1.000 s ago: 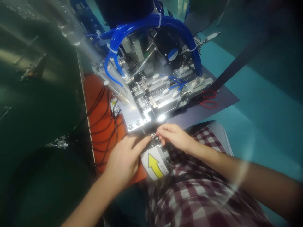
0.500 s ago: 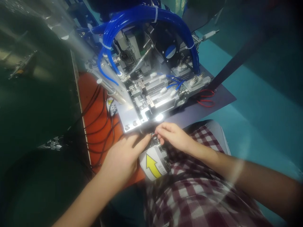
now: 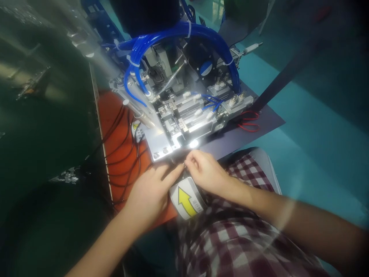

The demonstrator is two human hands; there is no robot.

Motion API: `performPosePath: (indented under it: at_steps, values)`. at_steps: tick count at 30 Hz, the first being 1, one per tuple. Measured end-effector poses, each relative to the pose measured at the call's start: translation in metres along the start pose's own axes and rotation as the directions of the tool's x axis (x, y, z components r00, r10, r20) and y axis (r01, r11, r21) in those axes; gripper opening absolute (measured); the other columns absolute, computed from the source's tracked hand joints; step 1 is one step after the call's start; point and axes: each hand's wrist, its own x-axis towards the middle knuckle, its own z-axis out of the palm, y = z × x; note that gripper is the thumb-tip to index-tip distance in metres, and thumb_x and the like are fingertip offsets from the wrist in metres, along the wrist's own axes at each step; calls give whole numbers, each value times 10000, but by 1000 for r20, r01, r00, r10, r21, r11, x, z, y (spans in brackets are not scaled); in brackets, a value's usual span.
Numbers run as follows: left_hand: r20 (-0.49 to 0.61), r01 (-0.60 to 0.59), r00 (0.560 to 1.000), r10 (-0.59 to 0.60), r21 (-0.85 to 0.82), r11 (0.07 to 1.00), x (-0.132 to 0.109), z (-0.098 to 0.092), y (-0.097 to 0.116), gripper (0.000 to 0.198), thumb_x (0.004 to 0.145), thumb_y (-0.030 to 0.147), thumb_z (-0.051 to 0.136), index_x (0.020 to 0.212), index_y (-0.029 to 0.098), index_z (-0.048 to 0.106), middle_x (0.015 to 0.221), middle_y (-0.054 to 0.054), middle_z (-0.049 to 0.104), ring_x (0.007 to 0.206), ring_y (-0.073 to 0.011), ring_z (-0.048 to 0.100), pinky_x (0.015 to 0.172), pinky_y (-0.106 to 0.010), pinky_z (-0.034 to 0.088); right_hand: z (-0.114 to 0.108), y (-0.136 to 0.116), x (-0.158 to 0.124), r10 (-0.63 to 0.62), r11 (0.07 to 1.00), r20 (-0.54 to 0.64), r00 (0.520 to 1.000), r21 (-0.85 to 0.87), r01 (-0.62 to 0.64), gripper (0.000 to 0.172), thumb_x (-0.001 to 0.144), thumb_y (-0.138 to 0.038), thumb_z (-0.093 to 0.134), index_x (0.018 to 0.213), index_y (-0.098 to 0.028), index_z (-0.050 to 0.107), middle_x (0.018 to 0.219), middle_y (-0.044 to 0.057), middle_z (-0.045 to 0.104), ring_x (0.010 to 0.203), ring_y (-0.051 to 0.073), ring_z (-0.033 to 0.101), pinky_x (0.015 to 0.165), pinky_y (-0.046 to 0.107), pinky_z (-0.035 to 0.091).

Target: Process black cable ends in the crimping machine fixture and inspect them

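My left hand [image 3: 151, 192] lies on the orange mat [image 3: 115, 115], its forefinger stretched toward a tiny metal part [image 3: 183, 164] just below the machine's lit front edge. My right hand [image 3: 206, 173] comes in from the right, fingers pinched together on that same small part; what it is I cannot make out. Both fingertips meet above a white label with a yellow arrow [image 3: 187, 200]. The machine [image 3: 184, 111] is a metal fixture with blue air hoses [image 3: 173, 34] arching over it.
Black cables [image 3: 127, 150] loop over the orange mat left of the machine. Red wires [image 3: 248, 121] lie on a dark sheet at the right. A dark green surface [image 3: 43, 134] fills the left side. My checked shirt [image 3: 230, 234] covers the lower foreground.
My right hand has slid a little left and closed tighter against my left forefinger. The view has shifted slightly; my left hand stays put.
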Motion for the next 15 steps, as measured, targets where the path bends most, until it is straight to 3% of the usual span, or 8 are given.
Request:
performPosePath:
  at_steps: [3,5,6,8,15]
  values:
    - [19,0,1000,1,-6,1000,0,-1,-1,555,805,10,360,1297,190,540,957,-85,631,781,-205,587,604,-299,488,-2,1,3,149,979,155,977,115,-167,204,885,-196,480,683,-179,498,591,-6,559,558,124,523,571,253,398]
    - [11,1,1000,-1,-1,1000,0,0,-1,545,816,18,351,1295,194,543,947,-84,631,768,-207,583,598,-305,487,-2,5,4,226,898,315,922,298,-322,242,913,-237,452,689,-170,516,542,-23,541,491,105,518,555,241,411]
    - [5,1,1000,-1,0,1000,0,0,0,538,823,24,350,1294,195,545,939,-84,629,761,-208,580,595,-307,488,-1,8,4,233,850,332,914,387,-357,241,923,-245,436,715,-164,528,573,-23,558,477,94,522,550,234,415]
    - [-13,-2,1000,2,5,1000,0,0,0,522,831,35,351,1287,190,552,926,-87,624,753,-209,575,594,-311,488,1,13,4,220,804,305,927,481,-349,238,933,-272,425,753,-163,535,643,-20,584,488,85,543,560,231,424]
    - [-19,-33,999,33,-28,999,-2,2,-5,535,837,28,353,1320,184,521,886,-80,606,752,-194,571,580,-274,478,6,11,-1,179,879,195,964,410,-246,190,877,-312,529,729,-196,499,531,-51,532,512,115,530,580,257,425]
